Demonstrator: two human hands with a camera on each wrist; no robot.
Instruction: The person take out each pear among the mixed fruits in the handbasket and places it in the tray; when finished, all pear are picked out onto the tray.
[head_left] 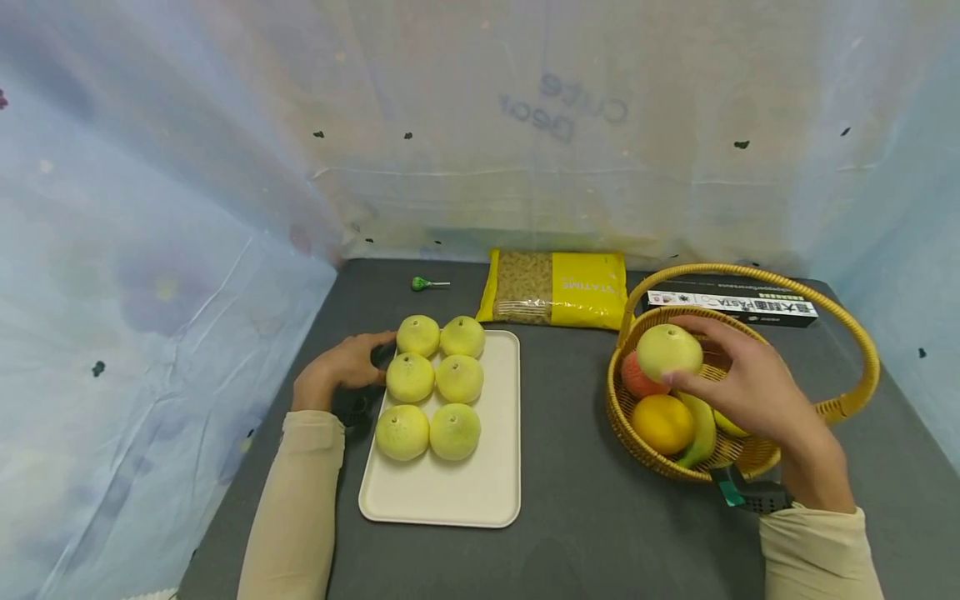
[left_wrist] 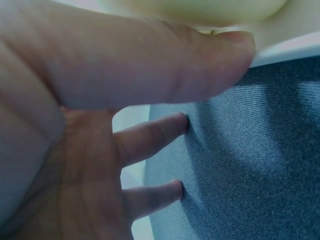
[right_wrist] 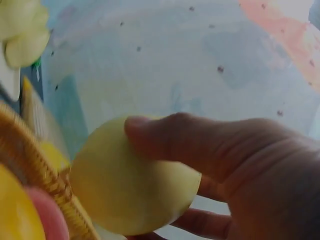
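In the head view my right hand [head_left: 738, 379] grips a round yellow-green fruit [head_left: 670, 353] over the wicker basket [head_left: 622, 425]. The right wrist view has the thumb pressed along the top of this fruit [right_wrist: 130, 185], with fingers under it. Inside the basket lie an orange [head_left: 663, 424], a red fruit [head_left: 634, 377] and a banana [head_left: 702, 429]. Several matching yellow-green fruits [head_left: 460, 379] stand in two columns on a cream tray [head_left: 480, 496]. My left hand [head_left: 345, 364] is at the tray's left edge, thumb beside a fruit, two fingertips on the dark table in the left wrist view.
A yellow bag of pasta [head_left: 555, 288] lies behind the tray, with a green lollipop [head_left: 418, 284] to its left. Behind the basket is a long black pasta box [head_left: 735, 308]. The basket's tall handle [head_left: 757, 273] arches up and leans right. Patterned curtains enclose the table.
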